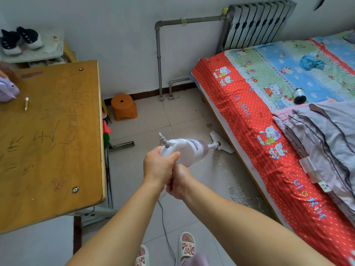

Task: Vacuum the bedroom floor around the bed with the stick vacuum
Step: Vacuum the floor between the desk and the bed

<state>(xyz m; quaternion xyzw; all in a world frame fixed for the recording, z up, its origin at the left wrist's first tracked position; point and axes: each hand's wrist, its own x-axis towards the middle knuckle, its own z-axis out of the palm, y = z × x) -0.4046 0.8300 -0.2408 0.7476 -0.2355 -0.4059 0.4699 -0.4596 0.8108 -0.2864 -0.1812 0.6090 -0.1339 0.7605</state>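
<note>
I hold a white stick vacuum (pixel 189 150) out in front of me with both hands. My left hand (pixel 159 166) grips the top of its body. My right hand (pixel 179 182) is closed around the handle just below and behind the left. The vacuum's floor head (pixel 221 142) rests on the tiled floor (pixel 153 120) against the edge of the bed (pixel 255 116), which has a red cartoon-print sheet. Pale crumbs (pixel 238 194) are scattered on the floor along the bed's side. A grey cord (pixel 165 227) trails down from the handle toward my feet.
A wooden desk (pixel 50 143) stands close on my left. An orange plastic stool (pixel 124 107) sits by the far wall, near grey pipes (pixel 159 60) and a radiator (pixel 255 24). Folded bedding (pixel 326 139) and a small dark jar (pixel 299 96) lie on the bed. My slippered feet (pixel 186 246) are at the bottom.
</note>
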